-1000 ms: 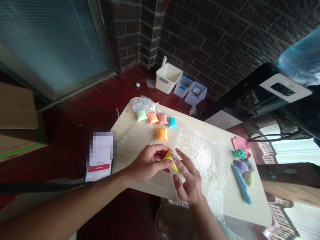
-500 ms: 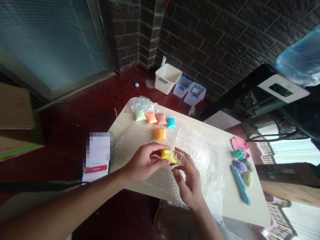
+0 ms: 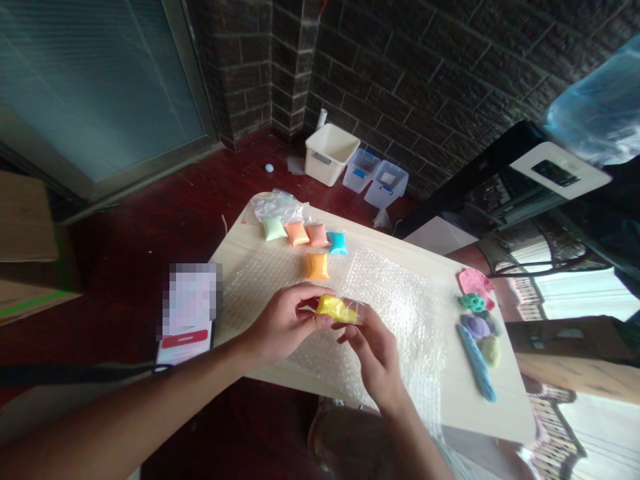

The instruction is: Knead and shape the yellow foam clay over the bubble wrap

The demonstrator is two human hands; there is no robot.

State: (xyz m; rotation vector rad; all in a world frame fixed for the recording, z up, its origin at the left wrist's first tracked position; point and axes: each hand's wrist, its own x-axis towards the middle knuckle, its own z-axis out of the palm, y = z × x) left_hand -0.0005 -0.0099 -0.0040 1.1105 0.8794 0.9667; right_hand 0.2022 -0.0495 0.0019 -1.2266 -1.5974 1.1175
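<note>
Between my hands is a small clear plastic packet of yellow modelling clay (image 3: 332, 307), held above the table. My left hand (image 3: 286, 320) pinches its left end between thumb and fingers. At the other end, the fingers and thumb of my right hand (image 3: 374, 347) close on the clear, loose part of the wrapper. Just beyond my hands, an orange clay packet (image 3: 317, 266) lies on a sheet of bubble wrap (image 3: 395, 300). Behind it sit a pale green packet (image 3: 273, 229), two peach-orange packets (image 3: 297, 233) and a turquoise packet (image 3: 338, 243).
Crumpled clear bags (image 3: 280, 207) lie at the table's far left corner. On the right are a blue clay roll (image 3: 477, 363), a pink clay piece (image 3: 475, 285) and several other clay lumps. A phone-like screen (image 3: 187, 333) stands by the left edge. Storage boxes (image 3: 330, 157) stand on the floor.
My right thumb has come up toward its fingers, closing on the packet's clear end. My left hand keeps its pinch. The whole view has shifted slightly.
</note>
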